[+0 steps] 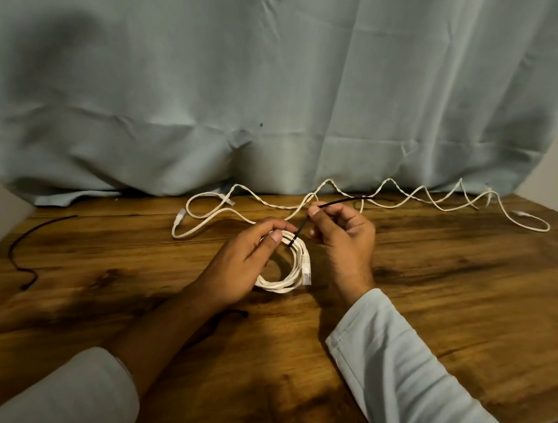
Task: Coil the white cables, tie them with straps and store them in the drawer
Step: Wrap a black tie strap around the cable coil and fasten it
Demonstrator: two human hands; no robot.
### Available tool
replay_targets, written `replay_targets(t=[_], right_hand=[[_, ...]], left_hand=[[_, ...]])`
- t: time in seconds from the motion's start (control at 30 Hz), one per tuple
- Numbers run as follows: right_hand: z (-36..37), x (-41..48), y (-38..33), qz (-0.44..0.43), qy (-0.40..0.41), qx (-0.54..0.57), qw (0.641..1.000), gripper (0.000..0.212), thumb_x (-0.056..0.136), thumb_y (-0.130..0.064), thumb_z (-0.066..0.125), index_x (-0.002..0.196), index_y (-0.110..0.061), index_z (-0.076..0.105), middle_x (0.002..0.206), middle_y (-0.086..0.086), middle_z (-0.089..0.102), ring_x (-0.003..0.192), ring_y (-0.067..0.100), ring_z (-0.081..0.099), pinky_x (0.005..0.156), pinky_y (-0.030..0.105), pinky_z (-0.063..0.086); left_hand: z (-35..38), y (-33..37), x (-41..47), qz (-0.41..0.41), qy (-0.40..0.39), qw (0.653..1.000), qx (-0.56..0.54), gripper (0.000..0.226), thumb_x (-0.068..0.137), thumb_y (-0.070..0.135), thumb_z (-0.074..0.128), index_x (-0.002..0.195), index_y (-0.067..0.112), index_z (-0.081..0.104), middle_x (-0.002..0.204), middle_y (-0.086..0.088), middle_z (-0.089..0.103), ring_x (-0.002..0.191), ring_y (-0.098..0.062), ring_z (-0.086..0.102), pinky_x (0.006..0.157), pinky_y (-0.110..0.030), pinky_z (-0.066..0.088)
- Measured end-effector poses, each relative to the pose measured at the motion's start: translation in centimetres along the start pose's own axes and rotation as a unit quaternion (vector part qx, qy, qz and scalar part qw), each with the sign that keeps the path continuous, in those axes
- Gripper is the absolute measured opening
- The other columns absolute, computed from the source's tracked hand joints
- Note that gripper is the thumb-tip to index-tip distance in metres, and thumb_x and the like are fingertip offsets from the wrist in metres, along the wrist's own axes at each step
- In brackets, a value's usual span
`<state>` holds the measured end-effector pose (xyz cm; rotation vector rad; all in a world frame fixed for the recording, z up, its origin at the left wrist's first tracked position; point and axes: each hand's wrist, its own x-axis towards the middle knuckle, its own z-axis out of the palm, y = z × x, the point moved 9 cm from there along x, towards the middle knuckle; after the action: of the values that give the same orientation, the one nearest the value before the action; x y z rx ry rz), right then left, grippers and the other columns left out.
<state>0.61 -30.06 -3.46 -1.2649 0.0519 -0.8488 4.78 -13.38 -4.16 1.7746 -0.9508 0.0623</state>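
Note:
A coiled white cable [286, 280] stands on edge at the middle of the wooden table [449, 275], its plug end hanging at the right of the coil. My left hand [245, 258] grips the coil's top left, thumb on the strands. A thin black strap [335, 202] is wrapped round the top of the coil, and my right hand [342, 236] pinches its free end, which sticks up and to the right. An uncoiled white cable [402, 197] lies in waves along the back of the table.
A second black strap [17, 251] lies curled on the table's left side. Another dark strap [233, 314] shows partly under my left forearm. A pale green cloth [280, 94] hangs behind the table. The table's right edge drops off near the lower right.

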Motion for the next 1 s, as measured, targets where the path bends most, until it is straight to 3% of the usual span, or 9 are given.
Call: replay_targets(t=[0.07, 0.13, 0.33, 0.4, 0.5, 0.63, 0.73, 0.9, 1.0], right_hand=[[0.4, -0.2, 0.9, 0.032, -0.024, 0.020, 0.999, 0.024, 0.092, 0.001, 0.071, 0.078, -0.018, 0.075, 0.084, 0.000, 0.075, 0.064, 0.012, 0.060, 0.060, 0.023, 0.051], [1.2, -0.6, 1.5, 0.061, -0.062, 0.021, 0.996, 0.023, 0.092, -0.002, 0.072, 0.080, -0.021, 0.077, 0.081, 0.000, 0.073, 0.065, 0.013, 0.060, 0.063, 0.026, 0.051], [2.4, -1.0, 2.5, 0.089, -0.121, 0.000, 0.989, 0.012, 0.091, -0.001, 0.073, 0.103, -0.004, 0.076, 0.100, 0.021, 0.076, 0.091, 0.032, 0.071, 0.092, 0.049, 0.057], [2.3, -0.8, 2.3, 0.072, -0.118, -0.017, 0.990, 0.010, 0.091, -0.002, 0.074, 0.098, -0.007, 0.078, 0.098, 0.021, 0.076, 0.089, 0.031, 0.071, 0.090, 0.049, 0.057], [2.3, -0.6, 1.9, 0.039, -0.113, -0.036, 0.992, 0.023, 0.092, -0.001, 0.072, 0.082, -0.021, 0.078, 0.088, 0.011, 0.075, 0.084, 0.026, 0.068, 0.083, 0.044, 0.056], [1.9, -0.4, 1.2, -0.001, -0.085, -0.078, 0.993, 0.029, 0.096, 0.000, 0.067, 0.077, -0.022, 0.066, 0.078, 0.003, 0.069, 0.071, 0.015, 0.063, 0.069, 0.032, 0.054], [1.4, -0.3, 1.1, -0.015, -0.062, -0.098, 0.993, 0.032, 0.097, 0.000, 0.066, 0.075, -0.023, 0.064, 0.069, -0.003, 0.065, 0.062, 0.009, 0.059, 0.062, 0.028, 0.050], [1.5, -0.3, 1.7, 0.024, -0.078, -0.078, 0.994, 0.043, 0.097, -0.003, 0.067, 0.066, -0.033, 0.072, 0.066, -0.002, 0.067, 0.060, 0.010, 0.059, 0.062, 0.030, 0.050], [1.8, -0.4, 2.7, 0.073, -0.111, -0.038, 0.990, 0.027, 0.095, -0.009, 0.071, 0.076, -0.026, 0.076, 0.077, 0.007, 0.072, 0.069, 0.019, 0.065, 0.074, 0.037, 0.053]], left_hand=[[0.2, -0.6, -0.2, -0.015, 0.000, 0.999, -0.034, 0.026, 0.110, 0.026, 0.043, 0.118, 0.034, 0.067, 0.065, 0.015, 0.054, 0.059, -0.004, 0.049, 0.057, -0.023, 0.040], [0.3, -1.3, -0.3, -0.026, 0.002, 0.998, -0.054, 0.026, 0.110, 0.026, 0.044, 0.116, 0.034, 0.068, 0.067, 0.008, 0.054, 0.060, -0.010, 0.047, 0.057, -0.027, 0.040], [-0.2, -2.2, -0.2, -0.052, 0.030, 0.993, -0.106, 0.026, 0.110, 0.025, 0.044, 0.113, 0.032, 0.069, 0.071, 0.002, 0.052, 0.063, -0.008, 0.048, 0.057, -0.024, 0.042], [-0.2, -2.4, -0.1, -0.051, 0.033, 0.992, -0.108, 0.026, 0.110, 0.025, 0.044, 0.113, 0.033, 0.069, 0.072, 0.003, 0.053, 0.064, -0.007, 0.048, 0.057, -0.024, 0.041], [-0.1, -2.2, 0.0, -0.044, 0.031, 0.993, -0.103, 0.027, 0.110, 0.027, 0.044, 0.116, 0.034, 0.069, 0.070, 0.006, 0.050, 0.064, -0.009, 0.047, 0.058, -0.028, 0.041], [0.4, -1.2, 0.1, -0.026, 0.018, 0.994, -0.102, 0.027, 0.110, 0.026, 0.043, 0.116, 0.034, 0.068, 0.072, -0.004, 0.048, 0.065, -0.016, 0.045, 0.057, -0.027, 0.040], [0.6, -0.9, 0.2, -0.031, 0.017, 0.994, -0.105, 0.027, 0.110, 0.025, 0.043, 0.114, 0.035, 0.068, 0.070, -0.002, 0.047, 0.065, -0.016, 0.045, 0.057, -0.025, 0.041], [0.8, -1.2, 0.1, -0.021, 0.007, 0.997, -0.080, 0.025, 0.110, 0.027, 0.045, 0.116, 0.033, 0.068, 0.067, 0.004, 0.052, 0.063, -0.016, 0.047, 0.059, -0.036, 0.040], [0.0, -0.9, -0.2, -0.009, 0.038, 0.998, -0.050, 0.024, 0.110, 0.022, 0.044, 0.116, 0.024, 0.067, 0.070, 0.018, 0.061, 0.062, -0.001, 0.053, 0.062, -0.022, 0.042]])
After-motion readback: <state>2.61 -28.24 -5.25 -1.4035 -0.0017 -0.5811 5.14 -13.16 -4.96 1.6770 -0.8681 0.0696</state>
